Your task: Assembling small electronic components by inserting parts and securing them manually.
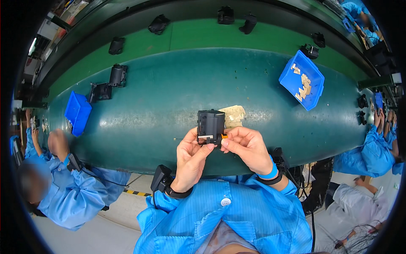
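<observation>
My left hand grips the lower left edge of a black plastic housing, held upright above the green bench top. My right hand pinches a small orange piece against the housing's lower right side. Just behind the housing lies a small pile of tan flat pieces. Both wrists wear black bands, and blue sleeves run down to the lower edge.
A blue bin with tan pieces sits at the right, another blue bin at the left. Several black housings rest along the green conveyor strip behind. Workers in blue coats sit at left and right.
</observation>
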Tool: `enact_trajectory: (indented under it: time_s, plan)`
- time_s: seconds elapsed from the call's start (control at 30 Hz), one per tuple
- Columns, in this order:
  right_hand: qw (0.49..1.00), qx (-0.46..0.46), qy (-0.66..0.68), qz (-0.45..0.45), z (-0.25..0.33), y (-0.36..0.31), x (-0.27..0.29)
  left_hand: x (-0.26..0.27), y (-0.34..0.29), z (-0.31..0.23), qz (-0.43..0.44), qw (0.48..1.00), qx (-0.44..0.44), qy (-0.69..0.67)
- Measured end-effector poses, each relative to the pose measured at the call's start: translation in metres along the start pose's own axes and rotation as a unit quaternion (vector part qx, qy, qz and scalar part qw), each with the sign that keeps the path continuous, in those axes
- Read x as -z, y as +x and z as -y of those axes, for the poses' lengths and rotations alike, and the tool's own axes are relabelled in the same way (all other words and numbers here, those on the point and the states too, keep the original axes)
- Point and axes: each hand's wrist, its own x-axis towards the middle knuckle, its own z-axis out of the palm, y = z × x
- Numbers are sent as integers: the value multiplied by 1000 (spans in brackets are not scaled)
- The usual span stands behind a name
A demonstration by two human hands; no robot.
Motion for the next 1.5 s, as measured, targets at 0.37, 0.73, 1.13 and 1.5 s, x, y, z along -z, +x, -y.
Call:
enact_trajectory:
  time_s: [0.37,0.73,1.13,1.5]
  plan:
    - [1000,7,1,-2,-4,2,2,-1,1,3,-12,1000,1,10]
    - [1000,6,-8,-5,-4,2,2,-4,2,3,-23,1000,9,8]
    - [1000,2,-6,-7,-6,2,4,-2,3,4,-29,999,17,18]
    - [1000,-4,-17,-10,-5,2,3,-4,4,4,-44,999,20,15]
